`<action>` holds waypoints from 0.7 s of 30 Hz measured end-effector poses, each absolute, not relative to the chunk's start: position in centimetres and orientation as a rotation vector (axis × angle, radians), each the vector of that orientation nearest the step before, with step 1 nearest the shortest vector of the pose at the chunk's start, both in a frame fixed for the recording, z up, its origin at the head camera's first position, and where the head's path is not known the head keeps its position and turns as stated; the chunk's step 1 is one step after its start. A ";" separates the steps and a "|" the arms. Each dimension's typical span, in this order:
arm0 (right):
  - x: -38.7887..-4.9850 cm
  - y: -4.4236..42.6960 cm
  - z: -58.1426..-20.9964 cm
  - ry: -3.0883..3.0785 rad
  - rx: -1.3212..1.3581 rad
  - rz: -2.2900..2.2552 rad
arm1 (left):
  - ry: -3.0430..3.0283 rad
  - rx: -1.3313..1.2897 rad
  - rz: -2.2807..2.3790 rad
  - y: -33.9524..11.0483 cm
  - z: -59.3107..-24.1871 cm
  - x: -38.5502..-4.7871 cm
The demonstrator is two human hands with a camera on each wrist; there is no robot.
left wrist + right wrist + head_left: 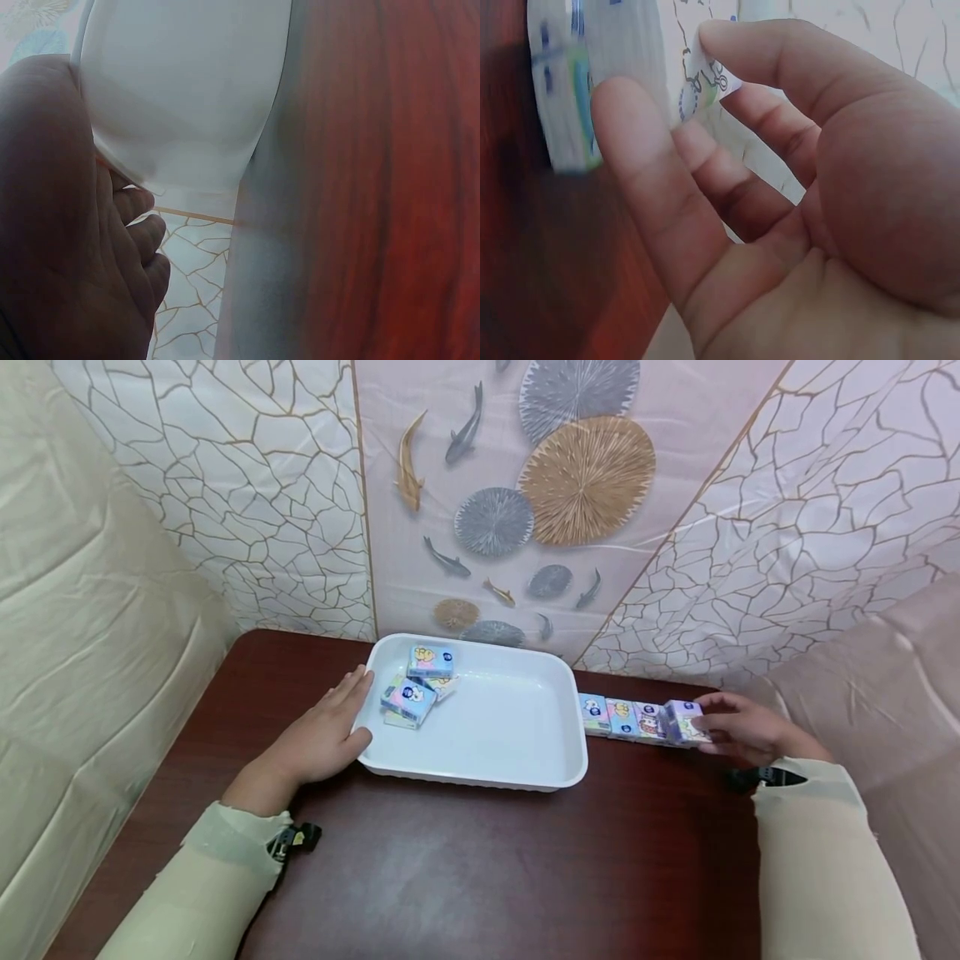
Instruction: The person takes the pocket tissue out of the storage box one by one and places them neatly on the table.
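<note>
A white tray [495, 727] stands on the table with several small tissue packs [412, 695] piled at its left end. My left hand [318, 735] rests against the tray's left rim, fingers straight; in the left wrist view the hand [82, 225] lies along the tray's side [180, 97]. Right of the tray runs a row of packs [622, 718] lying edge to edge. At the row's right end my right hand [750, 731] holds a purple pack [684, 722] between thumb and fingers. The right wrist view shows that hand [780, 202] touching the pack [630, 60].
The dark red-brown table [450, 868] reaches to a patterned cloth wall [285, 510] behind the tray. Pale cloth [82, 635] hangs at the left, and more cloth [900, 677] hangs at the right near my right arm.
</note>
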State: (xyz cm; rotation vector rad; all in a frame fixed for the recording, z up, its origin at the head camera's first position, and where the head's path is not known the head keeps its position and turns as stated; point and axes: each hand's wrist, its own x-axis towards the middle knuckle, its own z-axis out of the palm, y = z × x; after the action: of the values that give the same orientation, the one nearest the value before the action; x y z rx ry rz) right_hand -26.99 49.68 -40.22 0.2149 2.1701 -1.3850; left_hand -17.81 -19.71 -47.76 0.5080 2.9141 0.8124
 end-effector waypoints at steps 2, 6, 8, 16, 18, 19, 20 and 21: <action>-26.7 50.7 -40.2 2.160 0.243 -1.398 | 2.911 0.509 0.812 -19.6 -47.8 -17.8; -26.5 52.4 -40.4 2.158 0.275 -1.408 | 2.912 0.500 0.802 -19.6 -47.8 -17.8; -26.6 53.0 -40.4 2.150 0.282 -1.410 | 2.914 0.491 0.799 -19.7 -47.7 -17.8; -26.3 55.2 -40.9 2.095 0.361 -1.460 | 2.909 0.489 0.802 -19.6 -47.7 -17.7; -26.3 55.7 -41.2 2.091 0.364 -1.470 | 2.909 0.486 0.798 -19.6 -47.7 -17.7; -26.2 55.8 -41.3 2.089 0.370 -1.473 | 2.910 0.485 0.795 -19.6 -47.7 -17.7; -26.2 55.9 -41.4 2.090 0.381 -1.478 | 2.910 0.484 0.794 -19.6 -47.7 -17.7; -26.2 56.0 -41.4 2.094 0.388 -1.476 | 2.909 0.482 0.795 -19.6 -47.6 -17.7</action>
State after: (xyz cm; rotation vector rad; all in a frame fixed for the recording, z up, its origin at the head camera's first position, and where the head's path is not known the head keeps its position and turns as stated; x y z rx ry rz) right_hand -26.16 56.03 -41.44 0.3882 2.0937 -1.4764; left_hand -17.71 -19.60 -47.63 0.4821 2.9094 0.7949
